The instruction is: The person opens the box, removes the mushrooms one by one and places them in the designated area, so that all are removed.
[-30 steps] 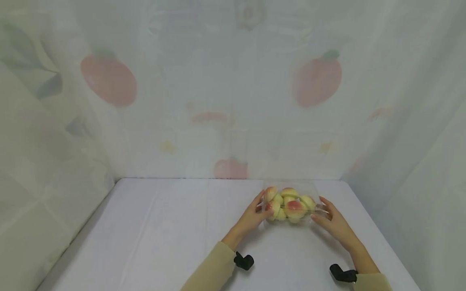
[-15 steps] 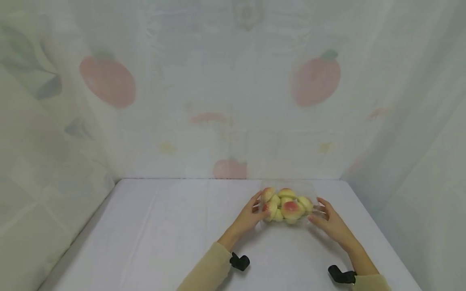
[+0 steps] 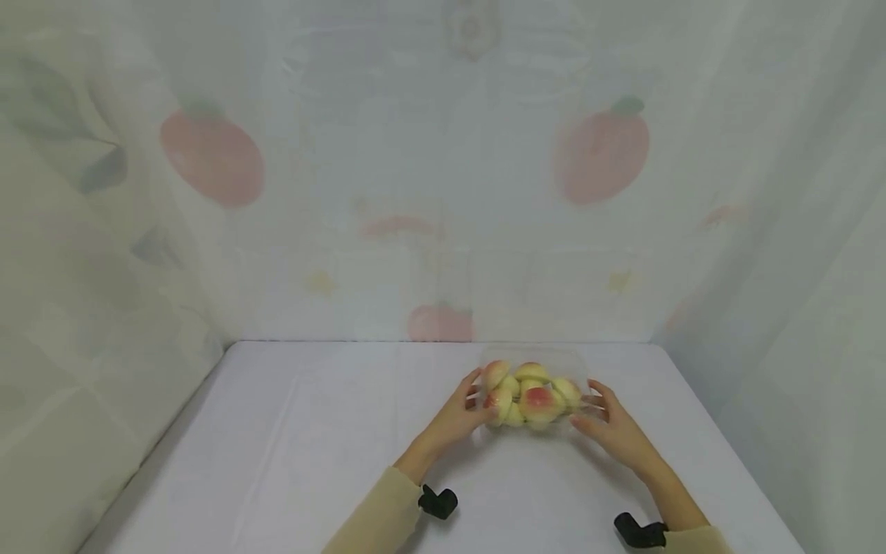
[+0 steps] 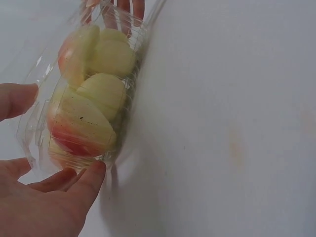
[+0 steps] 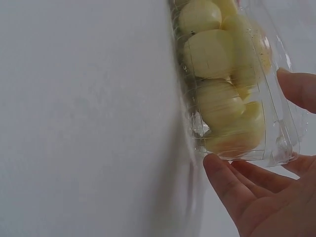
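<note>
A clear plastic clamshell box [image 3: 571, 362] is at the far right part of the table. Several yellow fruits with red blush [image 3: 540, 404], like cut peaches or apples, fill it. My left hand [image 3: 453, 415] grips the box's left end, its thumb on the near upper side and fingers against the end wall, as the left wrist view shows with the box wall [image 4: 37, 123]. At the opposite end my right hand [image 3: 616, 431] holds it the same way; in the right wrist view its fingertips touch the lower corner of the box [image 5: 274, 143]. A shadow lies under the box.
The white table [image 3: 332, 431] spreads to the left and in front of the box. A pale curtain [image 3: 388, 154] with printed fruit hangs behind the table's back edge, and more curtain stands at both sides. Black wrist devices [image 3: 438, 502] are strapped to both forearms.
Both hands have shifted left and slightly nearer with the clamshell box between them. Their hold looks the same.
</note>
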The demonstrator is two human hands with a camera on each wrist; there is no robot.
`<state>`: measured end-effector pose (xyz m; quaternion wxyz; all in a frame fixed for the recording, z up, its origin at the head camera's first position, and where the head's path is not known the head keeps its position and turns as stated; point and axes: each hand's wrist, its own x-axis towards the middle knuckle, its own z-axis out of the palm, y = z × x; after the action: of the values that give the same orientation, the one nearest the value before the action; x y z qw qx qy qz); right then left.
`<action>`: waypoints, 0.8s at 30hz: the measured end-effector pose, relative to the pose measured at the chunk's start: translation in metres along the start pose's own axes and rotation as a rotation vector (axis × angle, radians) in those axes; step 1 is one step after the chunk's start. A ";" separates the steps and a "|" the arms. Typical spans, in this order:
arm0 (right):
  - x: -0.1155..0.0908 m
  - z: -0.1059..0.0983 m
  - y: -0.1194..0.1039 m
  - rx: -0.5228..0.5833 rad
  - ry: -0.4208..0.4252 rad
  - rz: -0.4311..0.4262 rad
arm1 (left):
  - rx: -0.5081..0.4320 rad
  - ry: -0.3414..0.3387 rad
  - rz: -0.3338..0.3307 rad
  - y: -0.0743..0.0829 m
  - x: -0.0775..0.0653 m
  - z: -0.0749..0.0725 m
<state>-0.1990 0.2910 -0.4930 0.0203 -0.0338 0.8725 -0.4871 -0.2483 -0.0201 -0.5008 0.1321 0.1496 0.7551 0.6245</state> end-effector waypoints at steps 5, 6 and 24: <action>-0.002 0.006 -0.006 -0.008 -0.001 -0.012 | 0.011 -0.003 -0.012 -0.001 -0.006 -0.007; -0.002 0.008 -0.007 -0.009 -0.001 -0.012 | 0.016 -0.002 -0.015 -0.002 -0.006 -0.008; 0.000 0.035 -0.021 0.001 -0.003 -0.018 | 0.075 0.004 -0.019 -0.002 -0.033 -0.038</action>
<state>-0.1954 0.2504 -0.4936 0.0171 -0.0423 0.8719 -0.4875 -0.2321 -0.0675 -0.4958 0.1309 0.1458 0.7797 0.5948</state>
